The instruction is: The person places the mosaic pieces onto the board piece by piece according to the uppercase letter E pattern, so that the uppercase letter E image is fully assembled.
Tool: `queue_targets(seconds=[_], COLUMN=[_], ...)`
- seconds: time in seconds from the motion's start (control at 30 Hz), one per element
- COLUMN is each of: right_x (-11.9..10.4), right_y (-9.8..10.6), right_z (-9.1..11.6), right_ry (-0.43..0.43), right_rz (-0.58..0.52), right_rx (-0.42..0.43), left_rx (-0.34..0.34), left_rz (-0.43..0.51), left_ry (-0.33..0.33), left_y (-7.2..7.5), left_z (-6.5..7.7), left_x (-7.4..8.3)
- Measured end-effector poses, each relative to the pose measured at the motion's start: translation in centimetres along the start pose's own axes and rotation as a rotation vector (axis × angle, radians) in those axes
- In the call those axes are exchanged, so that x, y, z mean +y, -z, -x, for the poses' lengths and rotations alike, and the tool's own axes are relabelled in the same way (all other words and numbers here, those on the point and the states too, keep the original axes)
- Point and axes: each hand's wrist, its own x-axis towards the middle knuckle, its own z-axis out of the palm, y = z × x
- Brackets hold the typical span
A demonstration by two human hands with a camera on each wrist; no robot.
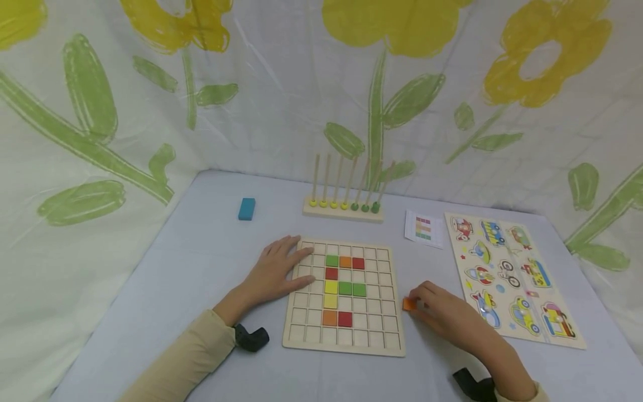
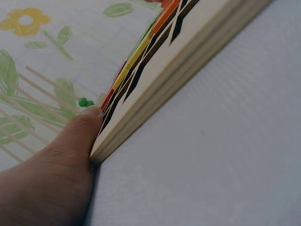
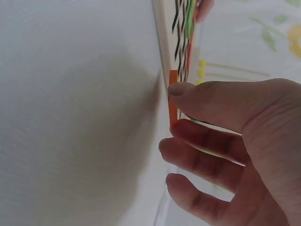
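A wooden grid board [image 1: 346, 350] lies flat on the table, with red, orange, yellow and green square tiles set in several of its cells. My left hand [image 1: 273, 273] rests on its upper left edge, fingers extended. In the left wrist view the thumb [image 2: 77, 134] lies along the side of the board. To the right of the board, my right hand [image 1: 442, 314] pinches an orange square tile [image 1: 409, 304] between thumb and index finger. The right wrist view shows this tile edge-on near the board's rim, the other fingers loosely bent below.
Behind the board stands a wooden base with upright pegs [image 1: 343, 211] carrying yellow and green beads. A blue block [image 1: 246, 209] sits at the back left. A pattern card [image 1: 424, 229] and a picture puzzle board [image 1: 512, 279] lie to the right.
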Motion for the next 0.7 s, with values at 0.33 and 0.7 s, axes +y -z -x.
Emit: queue_targets(seconds=[0.33, 0.7], right_x=[-2.4, -5.6], right_y=[-0.7, -1.9], right_z=[-1.9, -3.5], right_ry=[0.059, 0.22], right_rz=[-0.026, -0.08], right_rx=[-0.031, -0.01], left_rx=[-0.028, -0.03], left_rz=[-0.005, -0.012], left_ry=[-0.014, -0.011], left_y=[0.1, -0.1], left_z=[-0.1, -0.1], left_x=[0.0, -0.1])
